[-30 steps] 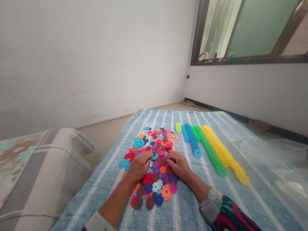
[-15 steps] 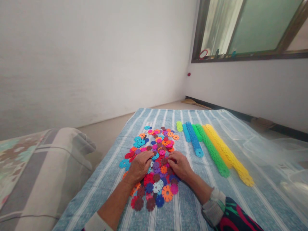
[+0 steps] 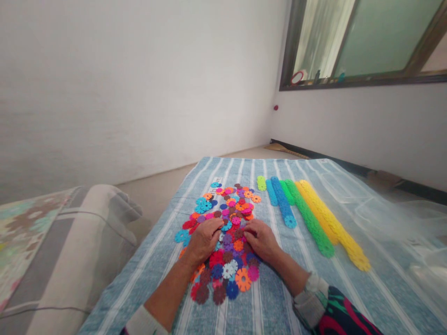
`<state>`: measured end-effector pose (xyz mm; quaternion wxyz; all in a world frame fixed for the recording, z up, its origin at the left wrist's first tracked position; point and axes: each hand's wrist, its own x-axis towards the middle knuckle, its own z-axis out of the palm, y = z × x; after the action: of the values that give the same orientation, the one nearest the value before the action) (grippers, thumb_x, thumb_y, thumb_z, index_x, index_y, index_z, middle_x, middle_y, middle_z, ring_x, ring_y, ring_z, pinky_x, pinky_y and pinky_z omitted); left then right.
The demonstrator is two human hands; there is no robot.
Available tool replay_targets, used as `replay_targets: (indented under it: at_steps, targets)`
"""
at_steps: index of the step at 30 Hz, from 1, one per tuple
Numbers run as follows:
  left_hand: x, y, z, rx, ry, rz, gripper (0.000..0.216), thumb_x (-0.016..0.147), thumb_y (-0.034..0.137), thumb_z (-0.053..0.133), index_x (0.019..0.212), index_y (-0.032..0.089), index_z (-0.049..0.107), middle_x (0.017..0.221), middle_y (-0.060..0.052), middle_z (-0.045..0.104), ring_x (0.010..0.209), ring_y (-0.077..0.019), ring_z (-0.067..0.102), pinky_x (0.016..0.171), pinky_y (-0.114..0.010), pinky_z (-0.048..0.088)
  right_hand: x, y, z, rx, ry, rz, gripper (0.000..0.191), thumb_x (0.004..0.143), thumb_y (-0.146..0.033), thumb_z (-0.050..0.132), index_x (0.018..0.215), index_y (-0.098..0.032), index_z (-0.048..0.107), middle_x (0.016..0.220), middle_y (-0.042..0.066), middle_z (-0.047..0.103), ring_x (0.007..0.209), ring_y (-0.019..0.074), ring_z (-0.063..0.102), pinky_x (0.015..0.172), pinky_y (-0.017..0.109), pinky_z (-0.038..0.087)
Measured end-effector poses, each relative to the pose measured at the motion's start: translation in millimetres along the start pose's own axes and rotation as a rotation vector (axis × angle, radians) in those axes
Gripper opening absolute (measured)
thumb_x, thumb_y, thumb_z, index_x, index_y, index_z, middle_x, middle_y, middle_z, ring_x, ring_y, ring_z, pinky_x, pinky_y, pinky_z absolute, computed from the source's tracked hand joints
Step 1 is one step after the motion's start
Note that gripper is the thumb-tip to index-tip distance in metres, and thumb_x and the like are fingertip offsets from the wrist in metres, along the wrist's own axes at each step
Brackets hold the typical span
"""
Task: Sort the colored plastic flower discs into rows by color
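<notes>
Spread over the cloth is a pile of flower-shaped plastic discs [image 3: 227, 257] in red, orange, blue, purple, brown and white. My left hand [image 3: 205, 238] rests on the pile's left side, palm down, fingers loosely bent and thumb apart. Facing it, my right hand [image 3: 261, 238] lies at the right edge with its fingertips touching the discs. I make out no disc gripped in either hand, though the undersides of the fingers are hidden. A few discs show between the two hands, among them a blue disc [image 3: 226, 225] and an orange disc [image 3: 238, 245].
To the right lie rows of joined discs: a lime row [image 3: 261, 183], a blue row [image 3: 282, 199], a green row [image 3: 310, 221] and a yellow row [image 3: 335, 225]. Clear plastic containers [image 3: 380, 216] stand beyond them. A striped cloth [image 3: 139, 284] covers the table; a draped seat [image 3: 80, 242] is at left.
The whole view has shifted slightly, so everything sits a little further right. Both hands stay in place on the pile, and the discs look unmoved.
</notes>
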<state>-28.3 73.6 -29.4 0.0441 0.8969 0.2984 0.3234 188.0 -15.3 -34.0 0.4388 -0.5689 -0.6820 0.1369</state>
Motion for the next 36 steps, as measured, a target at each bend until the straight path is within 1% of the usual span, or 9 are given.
replay_targets:
  at_steps: [6,15,20,23,27,29,32,34,36]
  targets:
    - [0.3,0.9,0.3,-0.001,0.015,-0.002,0.028,0.083,0.019,0.05,0.103,0.02,0.07,0.104,-0.008,0.075,0.101,-0.022,0.069,0.092,-0.039,0.055,-0.7,1.0,1.0,-0.011,0.0,-0.012,0.016,0.077,-0.006,0.059,0.073,-0.019,0.067,0.084,0.004,0.066,0.084,0.0181,0.059,0.081,0.03,0.044]
    - [0.9,0.8,0.6,0.025,0.047,0.038,0.027,0.084,0.018,0.05,0.101,0.016,0.07,0.101,-0.01,0.075,0.098,-0.023,0.07,0.089,-0.039,0.057,-1.7,-0.6,2.1,-0.064,-0.009,-0.059,0.015,0.078,-0.006,0.059,0.075,-0.019,0.067,0.084,0.004,0.066,0.086,0.0183,0.058,0.082,0.03,0.043]
    - [0.9,1.2,0.5,0.015,0.049,0.035,0.027,0.084,0.018,0.05,0.102,0.017,0.07,0.103,-0.01,0.075,0.099,-0.0227,0.07,0.089,-0.039,0.057,-1.8,3.1,1.8,-0.073,-0.023,-0.068,0.016,0.078,-0.007,0.057,0.076,-0.02,0.067,0.084,0.003,0.065,0.086,0.0182,0.058,0.083,0.03,0.044]
    - [1.1,2.8,0.1,0.03,0.057,0.038,0.027,0.084,0.017,0.049,0.101,0.017,0.07,0.102,-0.01,0.075,0.099,-0.0225,0.07,0.09,-0.038,0.056,-1.9,5.2,3.2,-0.07,-0.033,-0.063,0.017,0.078,-0.007,0.057,0.076,-0.02,0.067,0.082,0.003,0.065,0.085,0.0182,0.058,0.081,0.03,0.044]
    - [1.0,4.1,0.3,0.029,0.051,0.034,0.026,0.083,0.017,0.05,0.101,0.019,0.069,0.104,-0.008,0.075,0.099,-0.0213,0.07,0.091,-0.037,0.056,-0.7,5.8,3.9,-0.062,-0.02,-0.044,0.017,0.077,-0.007,0.056,0.077,-0.02,0.068,0.085,0.004,0.067,0.088,0.0189,0.059,0.084,0.032,0.045]
    - [0.7,3.6,0.8,0.026,0.051,0.032,0.026,0.083,0.016,0.05,0.101,0.019,0.069,0.103,-0.008,0.075,0.099,-0.0214,0.069,0.09,-0.037,0.056,0.2,5.3,0.7,-0.038,-0.037,-0.039,0.018,0.076,-0.007,0.057,0.077,-0.021,0.069,0.088,0.004,0.068,0.09,0.0193,0.06,0.087,0.032,0.046]
    - [0.0,2.0,1.9,0.018,0.054,0.036,0.026,0.083,0.016,0.05,0.101,0.018,0.069,0.103,-0.009,0.075,0.099,-0.022,0.069,0.09,-0.037,0.056,-1.8,5.7,-9.1,0.013,-0.102,-0.04,0.02,0.076,-0.008,0.056,0.081,-0.022,0.07,0.095,0.004,0.07,0.097,0.0202,0.061,0.091,0.034,0.047]
    - [-0.4,1.5,2.7,0.01,0.052,0.039,0.027,0.083,0.016,0.05,0.101,0.018,0.07,0.102,-0.009,0.075,0.099,-0.022,0.069,0.089,-0.037,0.056,-7.4,8.7,-16.0,0.028,-0.126,-0.041,0.022,0.077,-0.011,0.057,0.09,-0.023,0.071,0.105,0.005,0.069,0.105,0.0215,0.061,0.094,0.036,0.047]
    - [-0.7,2.1,2.9,0.01,0.048,0.041,0.027,0.083,0.015,0.05,0.102,0.018,0.07,0.102,-0.009,0.075,0.099,-0.0219,0.069,0.089,-0.037,0.057,-15.8,14.5,-20.2,0.016,-0.092,-0.034,0.025,0.079,-0.017,0.059,0.101,-0.023,0.069,0.117,0.008,0.066,0.112,0.0232,0.059,0.099,0.039,0.045]
